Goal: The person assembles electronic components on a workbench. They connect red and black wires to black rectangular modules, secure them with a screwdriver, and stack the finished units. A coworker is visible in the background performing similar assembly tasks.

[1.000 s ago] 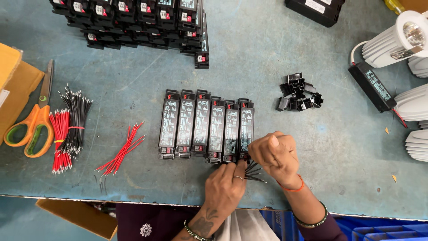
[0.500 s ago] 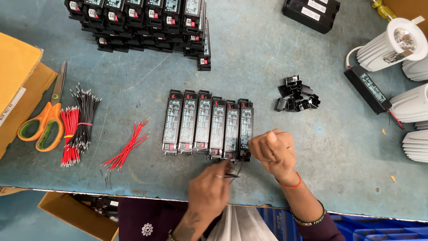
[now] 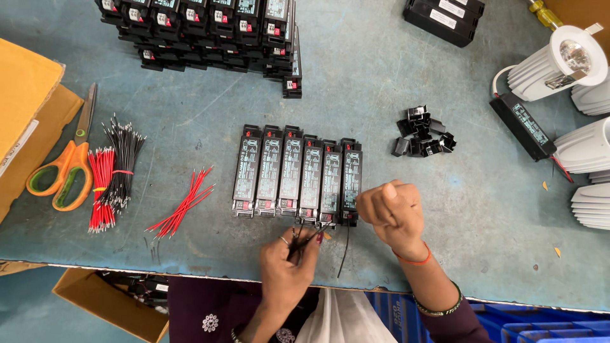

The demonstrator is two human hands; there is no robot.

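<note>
Seen from a head-worn camera looking straight down, a worn blue-grey worktable (image 3: pixel 406 82) fills the view. At its middle lies a row of six long black driver modules (image 3: pixel 297 173), side by side and touching, their short ends toward the person at the table's near edge. The left hand (image 3: pixel 287 265) sits just below the row, its fingers pinched together on a small bunch of thin black wires (image 3: pixel 309 239) that reach up to the near ends of the modules. The right hand (image 3: pixel 393 211) is curled into a closed fist beside the near end of the rightmost module; whether it grips anything cannot be told. One loose black wire (image 3: pixel 345 249) hangs down between the two hands toward the table edge. To the left lies a loose fan of red wires (image 3: pixel 184 204), and further left a banded bundle of red and black wires (image 3: pixel 113 171) beside orange-handled scissors (image 3: pixel 63 166). A yellow cardboard box (image 3: pixel 22 108) sits at the far left edge. A large stack of black modules (image 3: pixel 210 28) stands at the top. Right of the row is a small heap of black plastic clips (image 3: pixel 422 138), and well apart at the right edge are white ribbed lamp housings (image 3: pixel 559 60), one wired to a black driver (image 3: pixel 522 126).
</note>
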